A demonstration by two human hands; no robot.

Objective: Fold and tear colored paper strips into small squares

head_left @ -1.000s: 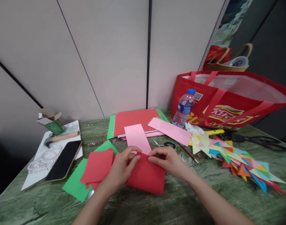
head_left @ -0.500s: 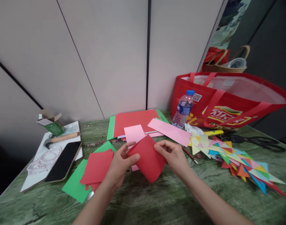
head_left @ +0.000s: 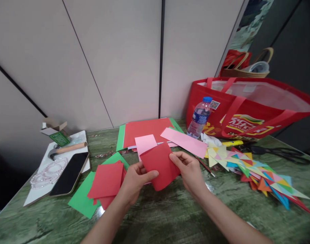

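A square of red paper (head_left: 160, 166) is held up between both hands over the middle of the table, curving slightly. My left hand (head_left: 137, 181) pinches its left edge, thumb on the front face. At the upper right edge, my right hand (head_left: 187, 167) grips it between thumb and fingers. Beside my left forearm lies a stack of red paper squares (head_left: 106, 180) on green paper (head_left: 84, 200). Behind the held square are a pink paper piece (head_left: 145, 143) and a long pink strip (head_left: 184, 142).
A water bottle (head_left: 200, 118) stands before a red shopping bag (head_left: 246, 108). Folded colourful paper pieces (head_left: 261, 176) and black scissors (head_left: 279, 152) lie at right. At left are a phone (head_left: 70, 173), a hammer (head_left: 68, 148), beads (head_left: 49, 173) and a small box (head_left: 57, 134). Large red sheets (head_left: 147, 130) lie behind.
The red square has turned from a diamond-like tilt to a more upright angle, its lower part bending. My left hand has shifted slightly right and down along its edge.
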